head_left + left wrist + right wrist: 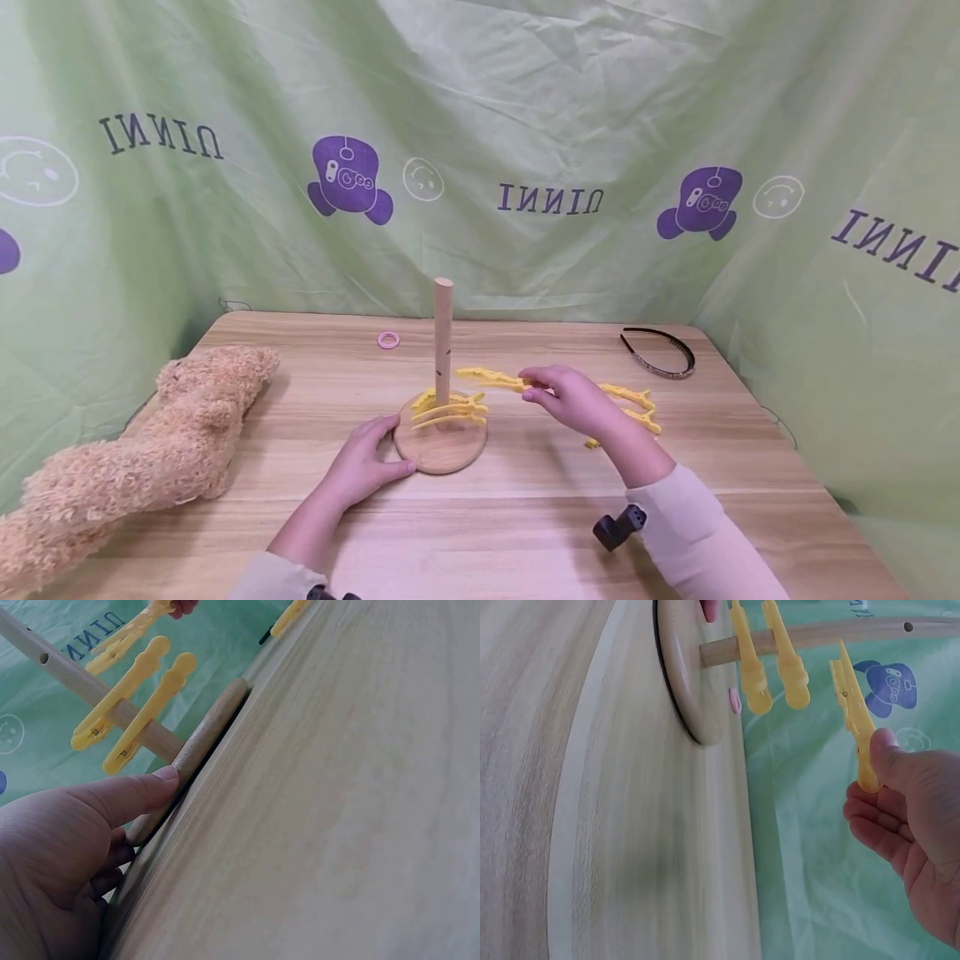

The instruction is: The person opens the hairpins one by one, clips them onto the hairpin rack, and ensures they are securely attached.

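Note:
A wooden stand has a round base (444, 455) and an upright post (444, 333) with small holes. My left hand (362, 463) holds the base's left rim between thumb and fingers. Two yellow alligator hair clips (151, 712) are clamped on the lower post, one above the other. To the right of the post, my right hand (576, 402) pinches another yellow hair clip (857, 720) by its handle end. That clip points left, level with the post and apart from it. More yellow hair clips (645, 419) lie on the table behind the right forearm, partly hidden.
A black headband (660, 358) lies at the back right of the wooden table (540, 517). Behind the stand to the left is a pink ring (387, 340). A fluffy tan plush (161, 446) covers the left side. Green printed cloth (555, 267) hangs around the table.

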{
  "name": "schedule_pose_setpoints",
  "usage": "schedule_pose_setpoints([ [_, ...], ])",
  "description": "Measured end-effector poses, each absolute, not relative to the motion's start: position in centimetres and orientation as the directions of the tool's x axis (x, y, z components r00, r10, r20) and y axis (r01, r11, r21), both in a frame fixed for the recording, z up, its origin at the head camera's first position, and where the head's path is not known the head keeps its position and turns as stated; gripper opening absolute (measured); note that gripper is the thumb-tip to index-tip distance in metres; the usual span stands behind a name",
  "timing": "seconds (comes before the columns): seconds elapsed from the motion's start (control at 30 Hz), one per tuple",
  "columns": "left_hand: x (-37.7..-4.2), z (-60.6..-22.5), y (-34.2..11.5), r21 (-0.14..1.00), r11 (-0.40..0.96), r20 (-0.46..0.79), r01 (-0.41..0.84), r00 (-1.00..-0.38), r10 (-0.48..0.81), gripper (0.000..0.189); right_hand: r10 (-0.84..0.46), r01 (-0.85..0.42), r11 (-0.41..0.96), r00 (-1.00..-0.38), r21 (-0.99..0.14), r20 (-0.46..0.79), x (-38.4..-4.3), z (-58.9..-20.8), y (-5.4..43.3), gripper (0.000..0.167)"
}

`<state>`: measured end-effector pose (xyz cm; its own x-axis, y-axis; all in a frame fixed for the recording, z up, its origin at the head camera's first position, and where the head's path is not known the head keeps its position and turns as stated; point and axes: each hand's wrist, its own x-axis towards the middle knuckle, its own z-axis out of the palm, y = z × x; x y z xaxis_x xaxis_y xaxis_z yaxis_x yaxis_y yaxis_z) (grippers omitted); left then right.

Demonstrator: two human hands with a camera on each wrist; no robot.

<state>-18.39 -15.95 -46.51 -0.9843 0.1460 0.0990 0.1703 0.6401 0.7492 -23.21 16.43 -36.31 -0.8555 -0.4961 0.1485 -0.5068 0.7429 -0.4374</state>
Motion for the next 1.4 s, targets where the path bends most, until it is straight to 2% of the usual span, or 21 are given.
schedule_pose_setpoints([
  [0.2, -18.6, -46.5, -16.0, 0.745, 0.641, 0.111, 0.183, -0.982, 0.151, 0.081, -0.549, -0.596, 0.724, -0.803, -0.348, 0.233, -23.7, -36.1, 15.0, 0.029],
  [0.63, -19.0, -46.3, -15.9, 0.737, 0.646, 0.125, 0.201, -0.979, 0.163, 0.082, -0.61, -0.669, 0.69, -0.743, -0.275, 0.276, -24.4, -36.3, 11.7, 0.028],
  [0.93, -19.0, -46.2, -15.9, 0.733, 0.651, 0.125, 0.198, -0.98, 0.158, 0.082, -0.628, -0.674, 0.692, -0.739, -0.261, 0.244, -24.3, -36.2, 11.2, 0.029],
  [1.1, -18.9, -46.4, -16.0, 0.732, 0.652, 0.123, 0.197, -0.98, 0.157, 0.082, -0.614, -0.648, 0.703, -0.761, -0.293, 0.21, -24.0, -36.2, 11.1, 0.032],
  [1.4, -18.7, -46.5, -16.1, 0.734, 0.653, 0.116, 0.189, -0.981, 0.153, 0.081, -0.625, -0.64, 0.692, -0.763, -0.335, 0.165, -23.7, -36.3, 11.2, 0.036],
])
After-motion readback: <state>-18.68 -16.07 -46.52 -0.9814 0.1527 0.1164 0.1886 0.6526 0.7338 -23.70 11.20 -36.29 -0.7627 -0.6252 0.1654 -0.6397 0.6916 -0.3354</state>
